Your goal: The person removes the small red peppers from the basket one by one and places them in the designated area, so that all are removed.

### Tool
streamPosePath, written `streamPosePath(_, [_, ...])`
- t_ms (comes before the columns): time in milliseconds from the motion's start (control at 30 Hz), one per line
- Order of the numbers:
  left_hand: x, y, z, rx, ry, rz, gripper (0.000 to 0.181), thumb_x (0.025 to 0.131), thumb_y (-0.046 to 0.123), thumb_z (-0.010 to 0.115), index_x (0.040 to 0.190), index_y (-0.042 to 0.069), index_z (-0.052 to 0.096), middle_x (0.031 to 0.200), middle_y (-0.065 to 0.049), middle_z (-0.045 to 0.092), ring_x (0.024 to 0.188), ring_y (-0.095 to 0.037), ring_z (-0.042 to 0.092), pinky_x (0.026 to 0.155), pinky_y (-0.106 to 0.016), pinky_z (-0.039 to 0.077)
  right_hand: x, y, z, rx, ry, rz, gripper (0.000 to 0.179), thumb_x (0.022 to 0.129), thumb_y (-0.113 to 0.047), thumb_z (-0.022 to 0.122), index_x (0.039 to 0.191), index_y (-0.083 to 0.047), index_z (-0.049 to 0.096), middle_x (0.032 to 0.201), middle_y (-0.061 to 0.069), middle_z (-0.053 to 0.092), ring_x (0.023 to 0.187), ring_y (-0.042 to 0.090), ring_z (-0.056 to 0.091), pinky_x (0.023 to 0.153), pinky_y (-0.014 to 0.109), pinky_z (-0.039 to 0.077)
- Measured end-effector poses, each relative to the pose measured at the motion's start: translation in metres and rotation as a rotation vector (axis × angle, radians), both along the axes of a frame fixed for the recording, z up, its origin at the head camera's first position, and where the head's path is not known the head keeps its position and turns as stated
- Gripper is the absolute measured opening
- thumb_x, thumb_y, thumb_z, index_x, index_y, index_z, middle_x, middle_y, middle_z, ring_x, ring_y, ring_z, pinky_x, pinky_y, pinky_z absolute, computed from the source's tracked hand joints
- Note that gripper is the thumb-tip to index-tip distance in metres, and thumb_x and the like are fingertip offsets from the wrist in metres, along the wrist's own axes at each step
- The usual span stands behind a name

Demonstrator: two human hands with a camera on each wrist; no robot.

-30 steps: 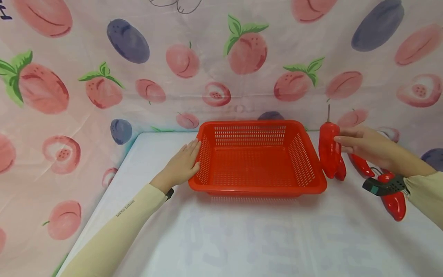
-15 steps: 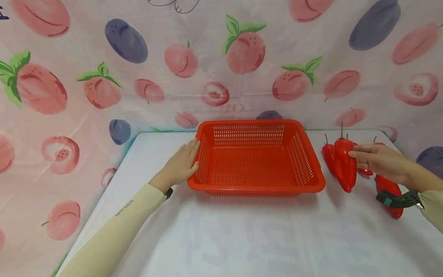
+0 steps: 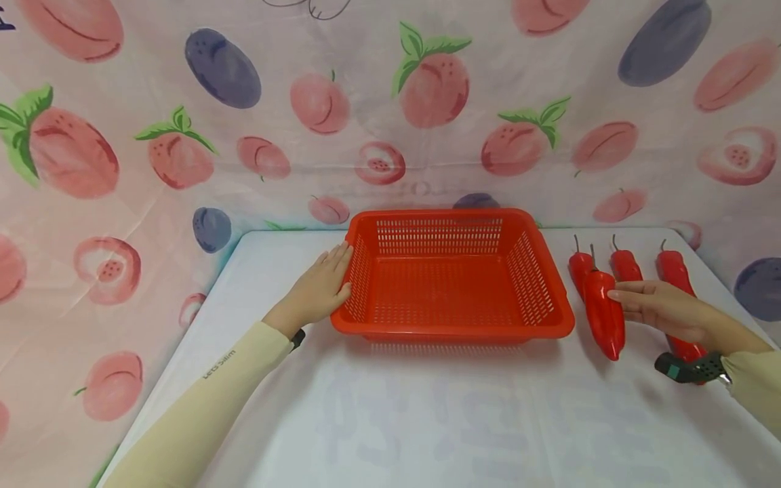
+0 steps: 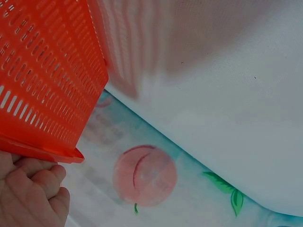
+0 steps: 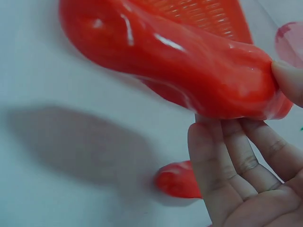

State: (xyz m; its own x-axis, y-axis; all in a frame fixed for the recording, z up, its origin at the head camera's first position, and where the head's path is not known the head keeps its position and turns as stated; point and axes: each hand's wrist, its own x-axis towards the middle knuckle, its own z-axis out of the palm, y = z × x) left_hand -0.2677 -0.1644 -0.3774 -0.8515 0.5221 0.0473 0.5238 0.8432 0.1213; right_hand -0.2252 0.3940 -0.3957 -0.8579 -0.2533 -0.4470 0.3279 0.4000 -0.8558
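Note:
My right hand (image 3: 668,308) pinches a glossy red pepper (image 3: 604,315) between thumb and fingers, its thin stem pointing up and away. In the right wrist view the pepper (image 5: 175,61) is held over the white table, its shadow beside it. My left hand (image 3: 316,285) lies with fingers stretched along the left side of a red slotted plastic basket (image 3: 451,332). The left wrist view shows its fingertips (image 4: 54,175) right at the basket's rim. Nothing lies inside the basket.
Another red pepper (image 3: 579,268) lies close to the basket's right side, partly behind the held one. Further right are more peppers, including one behind my fingers (image 3: 626,264) and one near the table's right edge (image 3: 673,266). A fruit-print cloth (image 3: 274,81) hangs behind the white table (image 3: 427,420).
The right hand has brought the pepper away from the basket's right side, rightward and then toward the front, lower in view. The left hand and the basket have stayed put.

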Motion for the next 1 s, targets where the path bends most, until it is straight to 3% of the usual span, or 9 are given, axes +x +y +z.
streamPosePath(133, [0.0,0.0,0.0,0.003,-0.006,0.004,0.066,0.093,0.024,0.039,0.148,-0.006,0.016,0.156,-0.021,0.017,0.146,-0.032,0.016,0.12,-0.046,0.014,0.001,0.001,-0.008,0.008,-0.032,0.014,0.023,0.097,-0.029,0.046,0.107,-0.04,0.064,0.099,-0.026,0.062,0.095,-0.002,0.061,0.088,0.03,0.055])
streamPosePath(233, [0.0,0.0,0.0,0.006,-0.009,0.007,0.067,0.093,0.024,0.039,0.148,-0.005,0.016,0.156,-0.02,0.017,0.146,-0.032,0.016,0.12,-0.045,0.013,0.002,0.0,-0.013,0.045,-0.034,0.01,0.033,0.096,-0.031,0.048,0.126,-0.022,0.06,0.098,-0.026,0.062,0.095,-0.002,0.061,0.089,0.032,0.054])
streamPosePath(300, [0.0,0.0,0.0,0.008,-0.008,0.006,0.067,0.092,0.024,0.039,0.148,-0.005,0.017,0.156,-0.021,0.018,0.145,-0.032,0.017,0.12,-0.046,0.014,0.002,0.0,-0.017,0.068,-0.022,0.016,0.049,0.096,-0.032,0.049,0.136,-0.005,0.048,0.098,-0.027,0.061,0.095,-0.002,0.06,0.09,0.034,0.054])
streamPosePath(400, [-0.001,0.0,0.0,0.006,-0.007,0.006,0.067,0.092,0.024,0.039,0.148,-0.006,0.016,0.155,-0.021,0.018,0.145,-0.032,0.017,0.119,-0.046,0.015,0.003,-0.002,-0.022,0.104,-0.008,0.017,0.065,0.095,-0.034,0.05,0.142,0.006,0.03,0.098,-0.03,0.058,0.095,-0.004,0.059,0.09,0.036,0.054])
streamPosePath(533, [-0.001,-0.001,-0.001,-0.004,-0.016,0.011,0.066,0.093,0.024,0.038,0.148,-0.005,0.015,0.156,-0.02,0.017,0.146,-0.031,0.015,0.119,-0.046,0.015,0.004,-0.004,-0.028,0.127,-0.006,0.028,0.071,0.095,-0.036,0.049,0.145,0.007,0.02,0.103,-0.029,0.057,0.097,-0.004,0.058,0.092,0.036,0.053])
streamPosePath(600, [-0.001,-0.001,-0.001,-0.006,-0.02,0.014,0.066,0.093,0.024,0.038,0.148,-0.005,0.015,0.156,-0.02,0.016,0.146,-0.031,0.014,0.119,-0.046,0.014,0.004,-0.005,-0.029,0.128,-0.013,0.037,0.07,0.095,-0.036,0.049,0.144,0.006,0.022,0.107,-0.025,0.059,0.098,-0.002,0.058,0.093,0.037,0.053])
streamPosePath(833, [-0.001,0.0,-0.001,-0.007,-0.023,0.019,0.066,0.093,0.024,0.037,0.148,-0.004,0.014,0.156,-0.02,0.015,0.147,-0.03,0.013,0.121,-0.043,0.01,0.007,-0.004,-0.035,0.07,-0.043,0.036,0.046,0.096,-0.031,0.05,0.133,-0.004,0.052,0.1,-0.026,0.062,0.095,-0.003,0.06,0.089,0.031,0.054])
streamPosePath(1000, [-0.001,-0.001,-0.001,-0.006,-0.028,0.02,0.066,0.093,0.025,0.037,0.148,-0.004,0.014,0.157,-0.019,0.015,0.147,-0.03,0.013,0.121,-0.043,0.01,0.007,-0.004,-0.038,0.053,-0.046,0.016,0.041,0.095,-0.029,0.051,0.129,-0.008,0.058,0.098,-0.026,0.063,0.093,-0.002,0.061,0.087,0.029,0.055])
